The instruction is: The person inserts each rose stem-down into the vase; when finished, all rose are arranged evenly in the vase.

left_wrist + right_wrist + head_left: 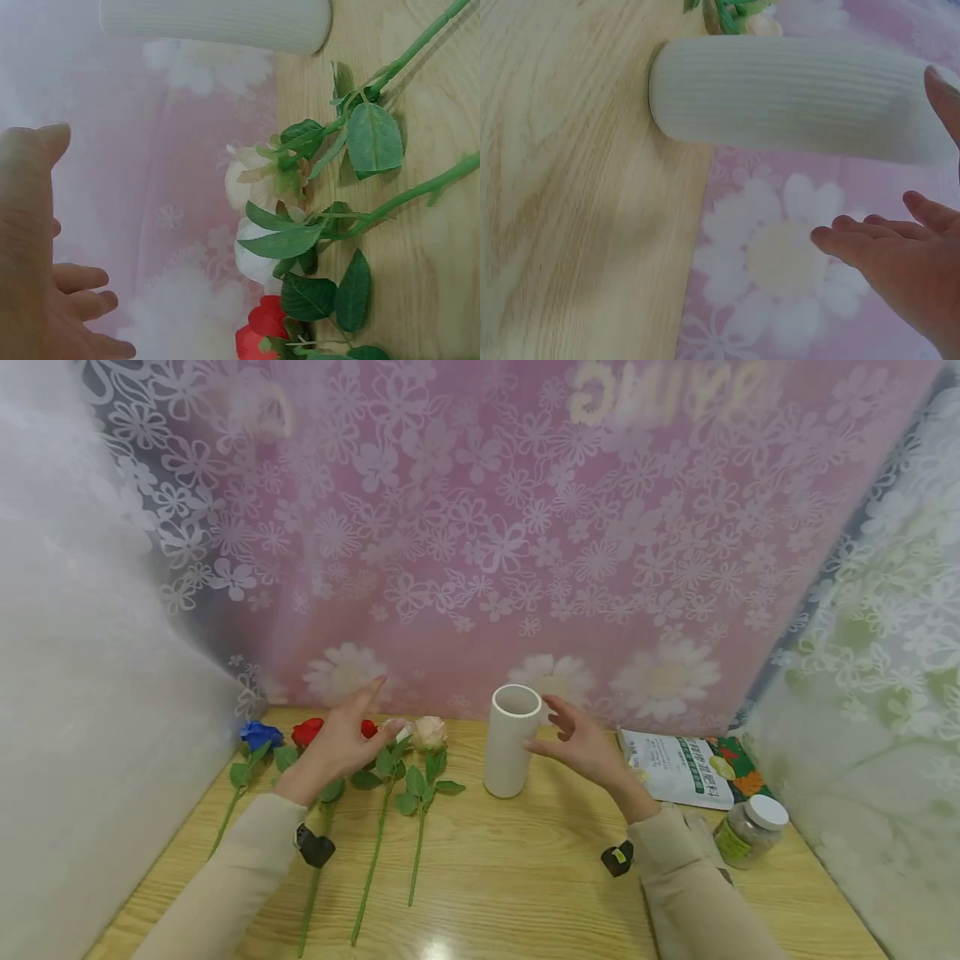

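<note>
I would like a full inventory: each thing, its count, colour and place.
Table: one, light wood, underneath
Floral sheeting: uncounted, pink and whitish, back and sides
Vase: one, white, centre
Blue rose: one, blue, far left
Red roses: two, red, beside blue
White rose: one, white, beside red
Cream rose: one, cream, nearest vase
Packet: one, white-green, back right
Patterned item: one, multicoloured, packet's right end
Jar: one, clear, right edge
Unclear item: one, grey, left of jar
Wrist cameras: two, black, at wrists
Sleeves: two, beige, both arms
Left hand: one, bare, near roses
Right hand: one, bare, beside vase
</note>
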`<state>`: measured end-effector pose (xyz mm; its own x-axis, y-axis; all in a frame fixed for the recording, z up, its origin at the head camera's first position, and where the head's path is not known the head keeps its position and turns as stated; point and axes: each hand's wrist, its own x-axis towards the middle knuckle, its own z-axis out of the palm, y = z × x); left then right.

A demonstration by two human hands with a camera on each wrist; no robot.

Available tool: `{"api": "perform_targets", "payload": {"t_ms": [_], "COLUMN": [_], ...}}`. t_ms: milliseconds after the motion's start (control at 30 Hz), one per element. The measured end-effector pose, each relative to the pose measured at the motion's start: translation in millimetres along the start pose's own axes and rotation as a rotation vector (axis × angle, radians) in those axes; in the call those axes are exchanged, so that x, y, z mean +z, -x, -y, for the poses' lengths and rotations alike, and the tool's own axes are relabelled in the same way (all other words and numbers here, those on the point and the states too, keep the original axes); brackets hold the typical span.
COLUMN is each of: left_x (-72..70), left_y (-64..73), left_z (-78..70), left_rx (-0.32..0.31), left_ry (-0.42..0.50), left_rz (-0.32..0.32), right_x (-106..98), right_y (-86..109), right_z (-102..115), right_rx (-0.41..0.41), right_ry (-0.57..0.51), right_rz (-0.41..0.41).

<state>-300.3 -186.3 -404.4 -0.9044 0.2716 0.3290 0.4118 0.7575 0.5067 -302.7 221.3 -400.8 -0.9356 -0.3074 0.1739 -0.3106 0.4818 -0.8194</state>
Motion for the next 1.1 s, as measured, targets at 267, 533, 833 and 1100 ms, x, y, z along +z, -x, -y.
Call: {"api": "perform_targets", "payload": {"t_ms": [267, 533, 833, 1100], "left_x": [-0.4, -6.3, -17.6, -29.9], "left_y": [10.5, 27.2, 46.3, 66.9], "left_z": [10.6, 22.8, 42.7, 66.4], "left_rx": [-0.070, -0.162, -0.212, -0.229], "left_ry": [0.098, 0.248, 0.284, 0.301], "left_rz": [-0.098, -0.145, -0.210, -0.237], "right_x": [15, 23, 26, 26], "right_y": [-8.2, -11.8, -13.0, -15.2], "right_z": [-3, -3, -2, -3], "right_rx": [-0.096, -0.107, -0.062, -0.054], "right_ry": [-0.077, -0.133, -0.135, -0.126], "right_rz": [-0.033, -0.019, -0.037, -0.044]}}
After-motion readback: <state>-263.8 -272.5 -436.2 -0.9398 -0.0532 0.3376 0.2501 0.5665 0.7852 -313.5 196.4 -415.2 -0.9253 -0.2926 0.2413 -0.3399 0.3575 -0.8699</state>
